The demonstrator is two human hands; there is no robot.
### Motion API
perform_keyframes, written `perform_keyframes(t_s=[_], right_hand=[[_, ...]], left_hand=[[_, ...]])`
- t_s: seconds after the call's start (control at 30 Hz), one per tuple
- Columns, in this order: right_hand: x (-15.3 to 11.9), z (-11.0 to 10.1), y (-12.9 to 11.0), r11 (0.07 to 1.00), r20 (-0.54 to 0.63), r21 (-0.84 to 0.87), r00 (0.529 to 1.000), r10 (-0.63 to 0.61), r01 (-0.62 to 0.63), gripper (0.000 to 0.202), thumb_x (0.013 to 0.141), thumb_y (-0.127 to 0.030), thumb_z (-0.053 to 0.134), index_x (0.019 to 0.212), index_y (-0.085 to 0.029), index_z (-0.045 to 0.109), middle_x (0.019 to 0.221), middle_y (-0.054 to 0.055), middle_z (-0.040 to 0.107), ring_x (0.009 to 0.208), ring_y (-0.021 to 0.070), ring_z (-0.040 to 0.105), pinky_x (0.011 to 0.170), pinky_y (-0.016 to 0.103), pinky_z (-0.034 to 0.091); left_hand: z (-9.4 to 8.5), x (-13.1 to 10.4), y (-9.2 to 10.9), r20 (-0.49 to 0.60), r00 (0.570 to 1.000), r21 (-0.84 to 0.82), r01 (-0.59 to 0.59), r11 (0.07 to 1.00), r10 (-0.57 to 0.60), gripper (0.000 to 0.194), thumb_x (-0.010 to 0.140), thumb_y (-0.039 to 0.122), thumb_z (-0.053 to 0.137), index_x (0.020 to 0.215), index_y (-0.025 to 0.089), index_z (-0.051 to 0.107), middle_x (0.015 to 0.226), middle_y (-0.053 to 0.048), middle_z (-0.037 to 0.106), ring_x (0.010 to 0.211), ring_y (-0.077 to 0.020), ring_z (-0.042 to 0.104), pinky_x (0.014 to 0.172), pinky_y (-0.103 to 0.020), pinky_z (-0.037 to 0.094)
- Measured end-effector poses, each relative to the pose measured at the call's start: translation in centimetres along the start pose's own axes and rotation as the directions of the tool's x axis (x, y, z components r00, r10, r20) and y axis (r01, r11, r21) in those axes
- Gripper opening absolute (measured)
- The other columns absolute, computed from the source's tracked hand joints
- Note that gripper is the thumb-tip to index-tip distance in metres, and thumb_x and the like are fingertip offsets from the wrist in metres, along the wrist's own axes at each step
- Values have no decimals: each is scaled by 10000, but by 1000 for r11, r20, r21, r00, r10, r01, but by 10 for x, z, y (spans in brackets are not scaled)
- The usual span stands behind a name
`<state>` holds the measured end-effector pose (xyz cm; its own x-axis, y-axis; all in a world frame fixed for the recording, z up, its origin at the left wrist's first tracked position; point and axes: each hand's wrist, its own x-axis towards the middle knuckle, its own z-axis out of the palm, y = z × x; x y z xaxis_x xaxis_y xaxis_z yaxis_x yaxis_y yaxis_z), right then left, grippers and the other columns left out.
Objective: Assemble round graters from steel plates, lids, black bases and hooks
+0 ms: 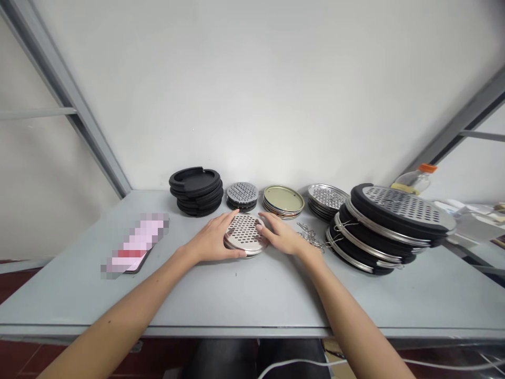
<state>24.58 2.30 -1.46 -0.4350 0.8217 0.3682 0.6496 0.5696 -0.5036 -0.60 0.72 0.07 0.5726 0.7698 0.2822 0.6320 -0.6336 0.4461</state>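
The perforated metal disc [246, 231] lies between both hands [216, 238], touching each.

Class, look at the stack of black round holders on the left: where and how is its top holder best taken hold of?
Probably by the outer rim of the top black holder, left hand coming from the left, thumb near, fingers far. It lies nearly flat with a thick raised edge, and the small perforated stack sits close on its right.

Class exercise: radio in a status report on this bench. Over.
Left hand and right hand gripping perforated metal disc from both sides. Wire clips lie loose beside right hand. Over.
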Motion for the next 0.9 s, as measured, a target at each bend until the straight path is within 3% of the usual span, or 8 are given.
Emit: perform_keyframes(t_s=[0.33,0.63,0.9], right_hand=[[1,4,-8,998,56,37,998,41,-43,481,888,-413,500,1286,-144,486,1207,153,617,1049,257,608,894,404,478],[3,7,-13,985,-63,168,997,33,-22,447,853,-387,557,1223,-140,519,1204,129,609,1065,225,588,929,362,457],[3,7,-15,995,-1,86,999,42,-42,413,853,-394,545,1182,-144,554,1140,122,634,994,224,599,907,371,452]], left_hand=[[-1,-3,-3,91,996,71,-4,997,-3,1086,595,675,708,1467,207,260,1501,-144,300,1361,-358,303,1093,-470,288],[-5,-1,-2,79,997,58,5,998,-9,1068,594,668,713,1454,195,291,1494,-130,326,1353,-339,326,1099,-440,296],[-8,-2,5,123,992,139,4,990,-21,992,617,669,694,1425,208,349,1480,-105,353,1340,-313,356,1094,-409,317]])
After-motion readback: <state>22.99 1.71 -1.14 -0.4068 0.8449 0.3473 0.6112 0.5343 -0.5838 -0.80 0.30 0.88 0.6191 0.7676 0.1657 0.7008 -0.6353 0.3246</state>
